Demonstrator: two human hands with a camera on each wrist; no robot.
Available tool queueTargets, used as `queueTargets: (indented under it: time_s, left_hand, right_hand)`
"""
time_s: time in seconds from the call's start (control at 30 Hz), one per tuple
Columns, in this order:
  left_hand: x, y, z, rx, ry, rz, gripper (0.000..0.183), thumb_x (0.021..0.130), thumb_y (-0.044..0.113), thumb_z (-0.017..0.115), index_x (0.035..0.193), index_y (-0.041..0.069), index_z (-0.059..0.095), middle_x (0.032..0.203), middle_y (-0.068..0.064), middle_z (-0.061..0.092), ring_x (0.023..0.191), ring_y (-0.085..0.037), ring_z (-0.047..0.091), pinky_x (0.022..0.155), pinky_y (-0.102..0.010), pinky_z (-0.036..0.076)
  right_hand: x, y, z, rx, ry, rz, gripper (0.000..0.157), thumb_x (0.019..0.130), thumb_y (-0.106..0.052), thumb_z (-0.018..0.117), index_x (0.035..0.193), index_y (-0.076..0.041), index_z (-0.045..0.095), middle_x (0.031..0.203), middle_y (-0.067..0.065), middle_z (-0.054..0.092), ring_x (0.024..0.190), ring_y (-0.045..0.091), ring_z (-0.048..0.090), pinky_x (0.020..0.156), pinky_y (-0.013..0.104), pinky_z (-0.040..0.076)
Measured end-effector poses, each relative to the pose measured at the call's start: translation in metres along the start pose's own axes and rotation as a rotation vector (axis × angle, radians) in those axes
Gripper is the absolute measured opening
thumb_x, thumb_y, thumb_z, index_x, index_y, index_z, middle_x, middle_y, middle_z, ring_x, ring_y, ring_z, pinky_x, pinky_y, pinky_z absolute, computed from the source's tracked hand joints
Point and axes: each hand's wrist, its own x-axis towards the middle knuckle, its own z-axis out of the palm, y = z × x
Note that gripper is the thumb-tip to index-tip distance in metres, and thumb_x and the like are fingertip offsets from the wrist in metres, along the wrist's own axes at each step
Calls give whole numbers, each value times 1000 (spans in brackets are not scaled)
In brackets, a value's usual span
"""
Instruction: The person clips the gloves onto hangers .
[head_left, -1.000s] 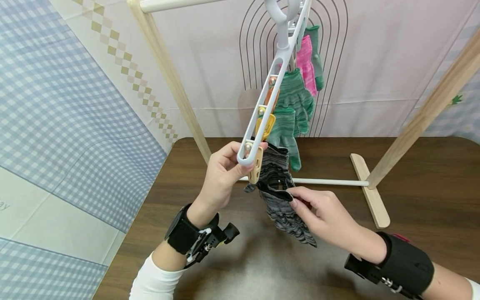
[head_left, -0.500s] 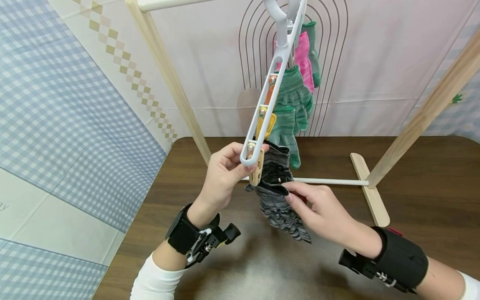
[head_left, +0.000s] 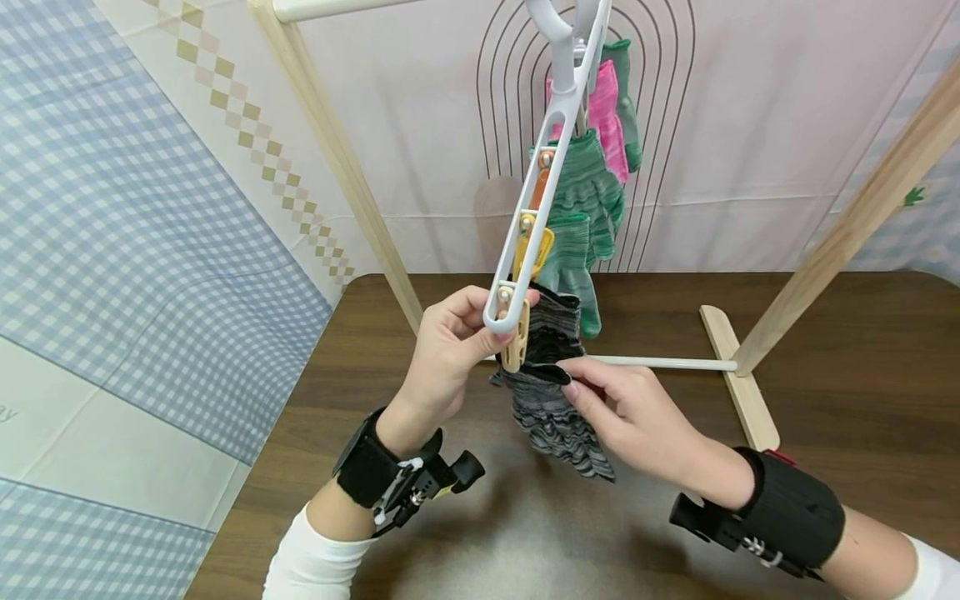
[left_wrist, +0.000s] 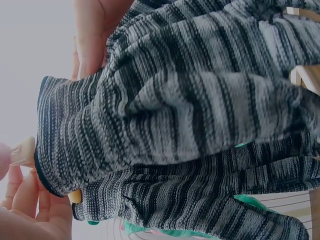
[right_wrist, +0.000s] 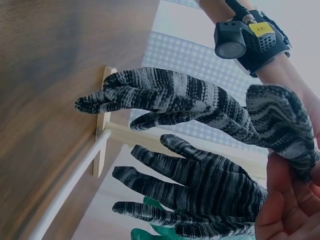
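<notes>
My left hand (head_left: 453, 346) pinches a beige clothespin (head_left: 515, 337) at the near end of a white hanger (head_left: 540, 179). My right hand (head_left: 637, 417) pinches the dark cuff edge of a black-and-grey knit glove (head_left: 562, 425), just right of the clothespin. That glove (right_wrist: 200, 97) droops with its fingers down; in the left wrist view its cuff lies right beside the clothespin (left_wrist: 24, 152). Whether the clothespin bites the cuff cannot be told. A second black-and-grey glove (right_wrist: 215, 187) hangs behind it, near a yellow clothespin (head_left: 534, 252).
Green gloves (head_left: 588, 200) and a pink knit item (head_left: 606, 117) hang farther along the hanger. A wooden rack post (head_left: 847, 217) stands at right, another post (head_left: 337, 158) at left, with a white crossbar (head_left: 660, 362) low between them. Below is the brown table (head_left: 847, 333).
My right hand has moved left with the glove's cuff, closer to the beige clothespin. The hanger's near end and the clothespin have shifted slightly right; my left hand keeps its hold.
</notes>
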Motion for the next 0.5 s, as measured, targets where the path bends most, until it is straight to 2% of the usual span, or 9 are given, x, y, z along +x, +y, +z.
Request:
queueTargets:
  time_s: [0.2,0.5]
  left_hand:
    - [-1,-1,0,-13,11,-12,22,71,32,68,83,16,59,98,7,66,97,-8,58,69,-18,46]
    - [-1,-1,-1,-12,11,-17,23,71,33,68,83,16,59,101,2,66,98,-10,58,70,-20,46]
  right_hand:
    - [3,-1,1,33,19,33,18,83,4,53,93,-8,61,59,-10,40,51,-2,35,49,17,35]
    - [7,-3,3,110,29,66,17,85,3,51,95,-7,60,61,-8,40,52,0,37,47,19,35]
